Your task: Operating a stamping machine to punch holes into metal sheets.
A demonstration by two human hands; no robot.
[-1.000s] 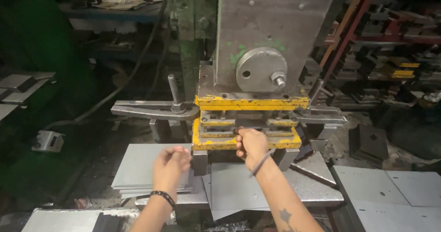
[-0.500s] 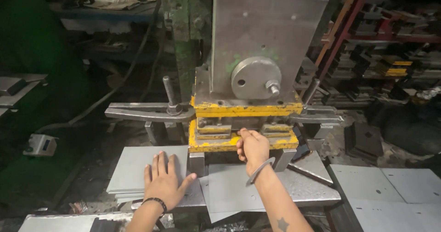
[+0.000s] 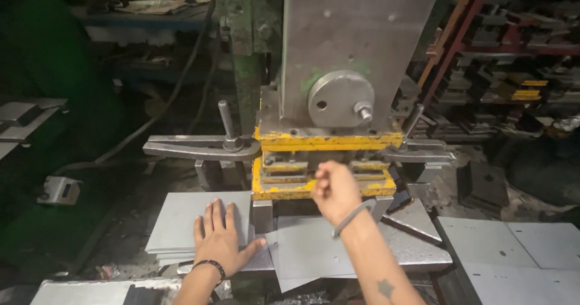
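- Left hand (image 3: pixel 219 241): five fingers spread flat, palm down on a stack (image 3: pixel 187 226) of grey metal sheets; it grips nothing. A dark beaded band circles the wrist.
- Right hand (image 3: pixel 336 189): fingers curled into a loose fist right at the front of the yellow die (image 3: pixel 284 190); whether they pinch anything I cannot tell. One grey band on the wrist, one small star mark on the forearm.
- One loose sheet (image 3: pixel 308 250), flat, dull grey, with a cut corner, lies on the press table below the right hand, just beside the stack.
- The die: two chipped yellow plates, upper and lower, with dark steel blocks between.
- Above it, one grey steel ram (image 3: pixel 356 45), boxy, with one round disc (image 3: pixel 340 98) and a bolt.
- Two flat clamp bars (image 3: pixel 199 147), one each side.
- More sheets (image 3: pixel 513 247) at right, with small punched holes.
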